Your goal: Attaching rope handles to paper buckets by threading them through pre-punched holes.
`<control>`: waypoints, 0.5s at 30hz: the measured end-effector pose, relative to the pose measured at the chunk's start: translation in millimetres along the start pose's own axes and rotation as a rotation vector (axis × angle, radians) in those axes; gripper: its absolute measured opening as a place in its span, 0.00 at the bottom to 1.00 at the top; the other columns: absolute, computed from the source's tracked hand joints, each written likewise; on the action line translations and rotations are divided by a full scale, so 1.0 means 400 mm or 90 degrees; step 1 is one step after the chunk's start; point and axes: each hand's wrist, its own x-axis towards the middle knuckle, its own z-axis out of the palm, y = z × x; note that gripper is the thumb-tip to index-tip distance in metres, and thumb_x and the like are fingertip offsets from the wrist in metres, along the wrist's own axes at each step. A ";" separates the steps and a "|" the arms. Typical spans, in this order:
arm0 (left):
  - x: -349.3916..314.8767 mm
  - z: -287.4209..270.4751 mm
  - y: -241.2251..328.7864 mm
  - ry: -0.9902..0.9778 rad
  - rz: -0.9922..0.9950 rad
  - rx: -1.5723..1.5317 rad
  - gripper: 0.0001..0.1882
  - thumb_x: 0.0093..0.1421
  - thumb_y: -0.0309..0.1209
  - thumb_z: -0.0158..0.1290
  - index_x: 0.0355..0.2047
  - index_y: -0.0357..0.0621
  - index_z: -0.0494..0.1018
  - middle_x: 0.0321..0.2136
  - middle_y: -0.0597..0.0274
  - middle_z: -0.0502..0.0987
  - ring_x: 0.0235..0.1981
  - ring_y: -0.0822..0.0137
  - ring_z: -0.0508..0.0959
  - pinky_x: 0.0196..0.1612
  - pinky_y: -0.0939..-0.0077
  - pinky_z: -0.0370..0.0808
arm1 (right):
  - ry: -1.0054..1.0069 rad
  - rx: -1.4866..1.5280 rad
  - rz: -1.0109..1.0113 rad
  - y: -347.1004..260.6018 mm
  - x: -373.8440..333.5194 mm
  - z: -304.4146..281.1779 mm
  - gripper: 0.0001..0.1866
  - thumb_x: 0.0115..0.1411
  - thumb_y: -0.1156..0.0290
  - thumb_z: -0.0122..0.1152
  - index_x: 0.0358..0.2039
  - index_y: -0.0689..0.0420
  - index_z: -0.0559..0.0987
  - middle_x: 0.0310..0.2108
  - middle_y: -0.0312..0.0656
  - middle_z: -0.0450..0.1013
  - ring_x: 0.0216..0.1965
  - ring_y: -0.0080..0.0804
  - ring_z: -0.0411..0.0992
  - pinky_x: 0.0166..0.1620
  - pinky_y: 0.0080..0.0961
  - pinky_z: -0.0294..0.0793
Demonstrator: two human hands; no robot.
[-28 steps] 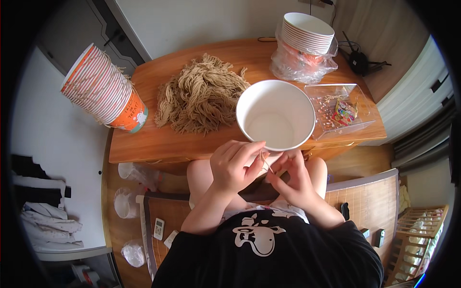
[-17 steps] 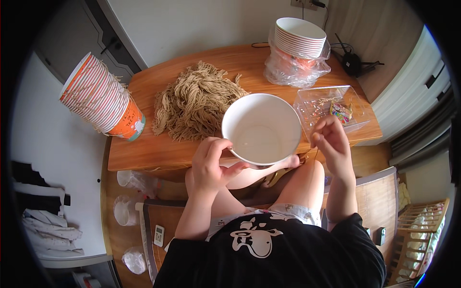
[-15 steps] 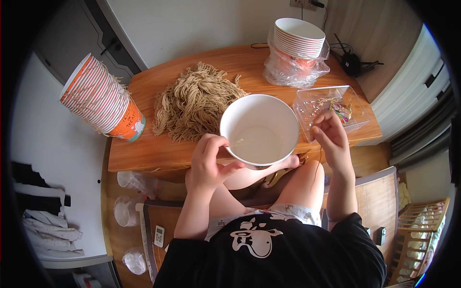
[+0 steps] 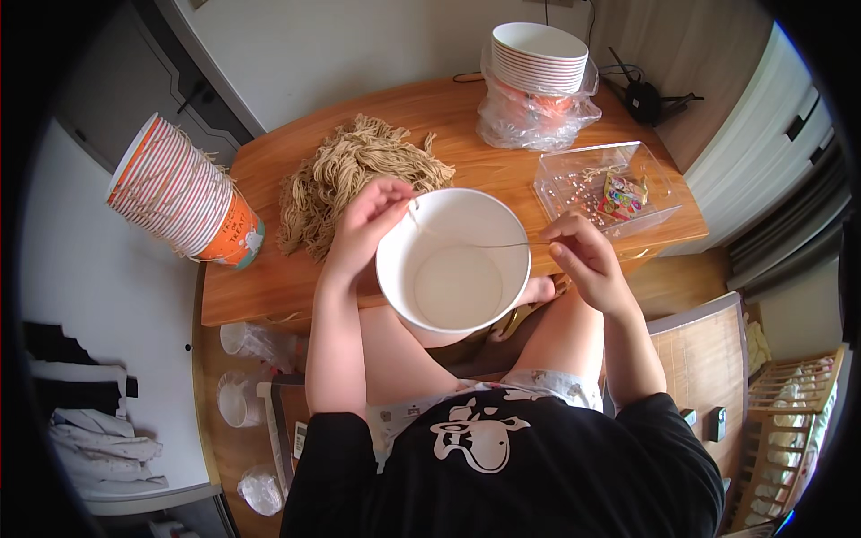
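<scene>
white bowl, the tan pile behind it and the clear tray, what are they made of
White bowl: likely paper, matte thin wall, like the stacked cups.
Tan pile: looks like twine or raffia cord, tangled fibrous strands.
Clear tray: thin plastic, see-through with glossy glints.

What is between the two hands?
In the head view, the white paper bowl sits between the left hand and right hand, and a thin strand stretches across its open top from one hand to the other.
</scene>
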 end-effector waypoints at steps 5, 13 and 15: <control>0.081 0.033 0.005 -0.045 -0.052 0.020 0.10 0.70 0.30 0.55 0.47 0.39 0.75 0.40 0.65 0.82 0.41 0.78 0.78 0.45 0.82 0.75 | -0.037 -0.189 -0.189 -0.072 -0.021 0.025 0.15 0.55 0.68 0.75 0.44 0.51 0.86 0.57 0.48 0.71 0.55 0.42 0.72 0.52 0.34 0.74; 0.065 0.084 -0.020 0.008 0.078 -0.039 0.32 0.74 0.54 0.42 0.61 0.37 0.68 0.61 0.51 0.72 0.63 0.60 0.71 0.66 0.65 0.67 | -0.033 -0.381 -0.230 -0.083 -0.021 0.044 0.13 0.51 0.72 0.74 0.39 0.48 0.85 0.43 0.31 0.80 0.39 0.30 0.80 0.39 0.29 0.75; 0.010 0.098 -0.043 0.023 0.171 -0.046 0.43 0.67 0.65 0.46 0.65 0.37 0.64 0.67 0.49 0.63 0.68 0.57 0.65 0.71 0.62 0.58 | -0.022 -0.379 -0.213 -0.083 -0.024 0.045 0.13 0.51 0.73 0.73 0.39 0.48 0.85 0.42 0.31 0.80 0.39 0.30 0.80 0.39 0.29 0.75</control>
